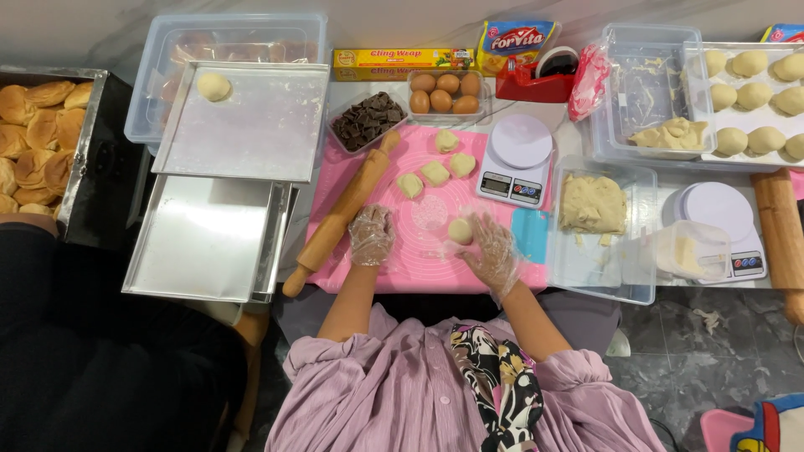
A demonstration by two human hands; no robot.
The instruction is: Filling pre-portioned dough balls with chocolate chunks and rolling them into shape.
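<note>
My right hand [488, 249], in a clear plastic glove, cups a small round dough ball [460, 230] on the pink silicone mat [394, 272]. My left hand [371, 234], also gloved, rests on the mat with its fingers curled and nothing in them, next to a wooden rolling pin [339, 213]. Three cut dough pieces [435, 172] lie further up the mat, with one more near its top edge. A flattened dough round [430, 211] lies on the mat between my hands.
A metal tray [251, 125] holds one dough ball [213, 85]; an empty tray [201, 238] lies below it. Chocolate chunks [367, 119], eggs [444, 92], a kitchen scale [515, 159], a dough tub [592, 205] and a tray of dough balls [754, 96] surround the mat. Baked buns [38, 134] sit left.
</note>
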